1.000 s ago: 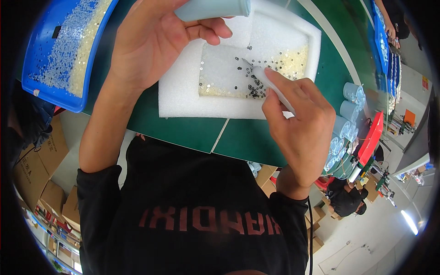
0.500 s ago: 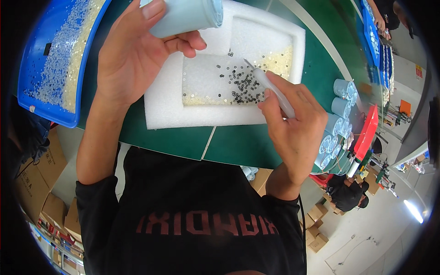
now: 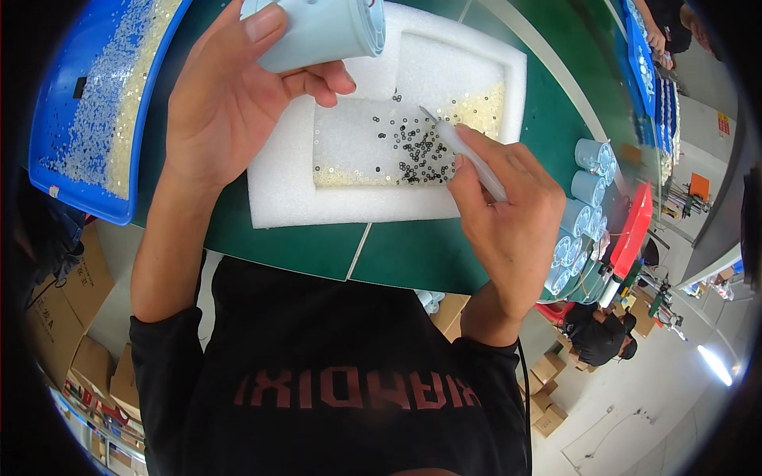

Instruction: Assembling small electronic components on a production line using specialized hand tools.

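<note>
My left hand (image 3: 226, 99) grips a pale blue cylinder (image 3: 321, 32) and holds it above the far left of a white foam tray (image 3: 286, 194). My right hand (image 3: 508, 210) holds a thin white tweezer tool (image 3: 468, 152), its tip over a scatter of small black rings (image 3: 417, 147) lying in the tray's shallow recess. Tiny yellowish beads line the recess edges.
A blue bin (image 3: 55, 159) of small clear and yellowish parts sits at the left on the green mat (image 3: 397, 254). Several pale blue cylinders (image 3: 583, 206) stand at the right beside a red object (image 3: 633, 230). Another person's hands (image 3: 663, 32) work at the far right.
The view has shifted, so tray and hands sit lower in the picture. My left hand keeps the cylinder raised. My right hand's tool tip stays among the black rings.
</note>
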### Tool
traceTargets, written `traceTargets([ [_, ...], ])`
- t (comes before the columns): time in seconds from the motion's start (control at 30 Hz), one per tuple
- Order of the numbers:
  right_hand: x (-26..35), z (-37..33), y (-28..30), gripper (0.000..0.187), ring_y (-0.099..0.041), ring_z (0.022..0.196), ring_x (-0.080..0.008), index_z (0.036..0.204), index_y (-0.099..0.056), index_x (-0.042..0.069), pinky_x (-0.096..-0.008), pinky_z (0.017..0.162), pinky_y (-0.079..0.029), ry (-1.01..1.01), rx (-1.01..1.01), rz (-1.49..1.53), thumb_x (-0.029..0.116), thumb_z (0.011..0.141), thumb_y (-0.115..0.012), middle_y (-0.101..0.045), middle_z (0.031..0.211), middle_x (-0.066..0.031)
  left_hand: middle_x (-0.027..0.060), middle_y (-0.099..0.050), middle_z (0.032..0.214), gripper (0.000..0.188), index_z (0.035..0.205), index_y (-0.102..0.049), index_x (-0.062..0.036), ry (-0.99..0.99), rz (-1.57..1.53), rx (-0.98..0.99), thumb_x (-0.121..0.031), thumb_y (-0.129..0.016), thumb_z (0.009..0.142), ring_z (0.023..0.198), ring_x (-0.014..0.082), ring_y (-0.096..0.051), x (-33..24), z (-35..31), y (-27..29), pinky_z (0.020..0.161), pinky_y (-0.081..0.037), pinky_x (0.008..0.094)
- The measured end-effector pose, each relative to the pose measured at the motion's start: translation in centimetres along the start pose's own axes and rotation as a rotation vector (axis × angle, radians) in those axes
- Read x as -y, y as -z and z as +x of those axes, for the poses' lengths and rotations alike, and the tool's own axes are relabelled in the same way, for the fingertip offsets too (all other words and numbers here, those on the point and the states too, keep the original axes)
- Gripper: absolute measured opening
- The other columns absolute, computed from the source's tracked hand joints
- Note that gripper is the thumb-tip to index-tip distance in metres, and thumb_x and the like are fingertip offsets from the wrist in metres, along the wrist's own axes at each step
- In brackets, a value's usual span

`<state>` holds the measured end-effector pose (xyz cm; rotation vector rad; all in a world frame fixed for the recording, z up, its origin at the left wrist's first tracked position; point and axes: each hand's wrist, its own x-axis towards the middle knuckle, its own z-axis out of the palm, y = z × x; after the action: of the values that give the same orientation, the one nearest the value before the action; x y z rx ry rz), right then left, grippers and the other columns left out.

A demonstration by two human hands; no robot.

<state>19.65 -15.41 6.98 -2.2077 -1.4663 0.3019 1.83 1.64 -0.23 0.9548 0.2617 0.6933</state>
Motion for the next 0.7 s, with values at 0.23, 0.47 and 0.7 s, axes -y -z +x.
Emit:
traceTargets([
  [0.23, -1.2, -0.1, 2.5, 0.027, -0.068, 0.071, -0.0175, 0.112, -0.063, 0.0, -0.0274, 0.06, -0.053, -0.244, -0.022, 0.616, 0.004, 0.086, -0.062, -0.062, 0.086, -0.009, 0.0174, -0.062, 0.103, 0.05, 0.122, -0.05, 0.0048, 0.004, -0.01, -0.018, -0.038, -0.043, 0.096, 0.081, 0.0228, -0.059, -0.2, -0.1, -0.5, 0.068, -0.046, 0.0316],
  [0.47, -5.6, 3.5, 1.9, 0.029, -0.065, 0.083, -0.0204, 0.117, -0.055, -0.009, -0.0303, 0.076, -0.053, 0.057, -0.119, 0.902, 0.005, 0.092, -0.058, -0.063, 0.09, -0.0117, 0.021, -0.059, 0.112, 0.054, 0.127, -0.045, 0.0046, 0.002, -0.081, -0.032, -0.039, -0.042, 0.096, 0.082, 0.0205, -0.053, -0.1, -0.2, -0.3, 0.07, -0.042, 0.0303],
  [0.7, -6.3, 5.0, -2.3, 0.016, -0.067, 0.072, -0.0194, 0.102, -0.056, -0.007, -0.029, 0.067, -0.056, -0.05, -0.272, 1.034, 0.003, 0.09, -0.059, -0.064, 0.084, -0.0125, 0.0276, -0.053, 0.122, 0.059, 0.136, -0.036, 0.0046, 0.017, -0.096, 0.038, -0.041, -0.036, 0.098, 0.081, 0.0182, -0.047, -0.2, -0.2, 0.8, 0.07, -0.038, 0.0283],
])
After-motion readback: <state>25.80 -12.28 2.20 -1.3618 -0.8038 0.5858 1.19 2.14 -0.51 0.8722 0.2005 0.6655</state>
